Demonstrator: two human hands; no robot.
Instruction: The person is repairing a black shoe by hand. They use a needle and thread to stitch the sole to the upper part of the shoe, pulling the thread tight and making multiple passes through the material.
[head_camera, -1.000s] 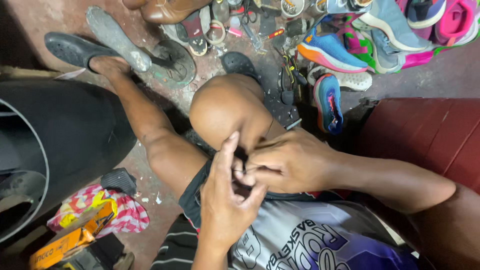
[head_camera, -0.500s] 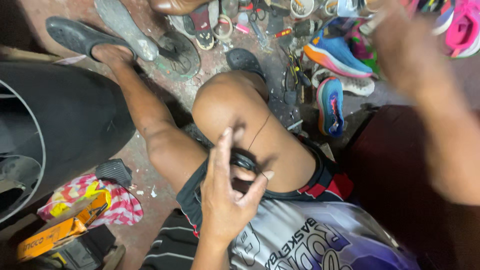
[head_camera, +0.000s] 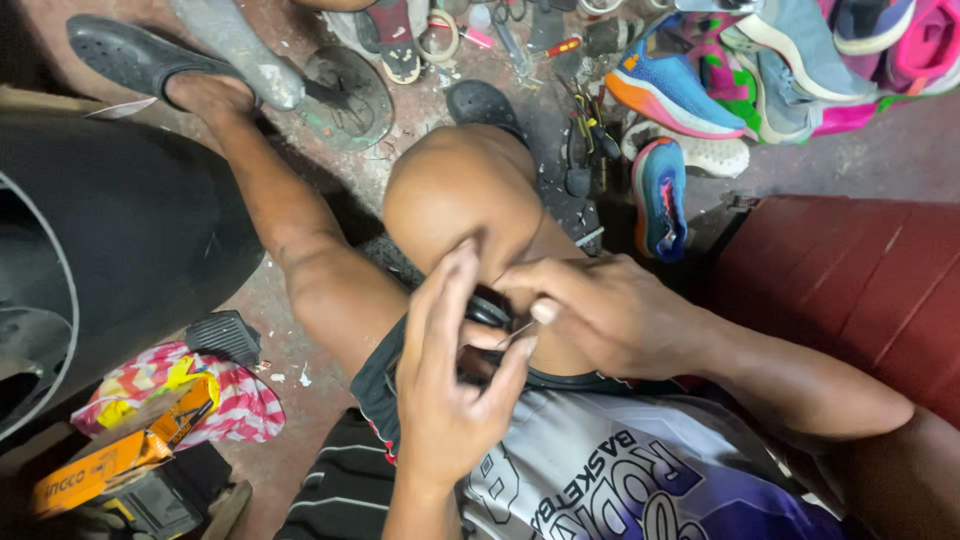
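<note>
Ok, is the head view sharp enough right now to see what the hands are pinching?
Head view: mostly sharp, evenly lit; left hand and right hand crisp, but the small dark item sits shadowed between them, detail unclear.
</note>
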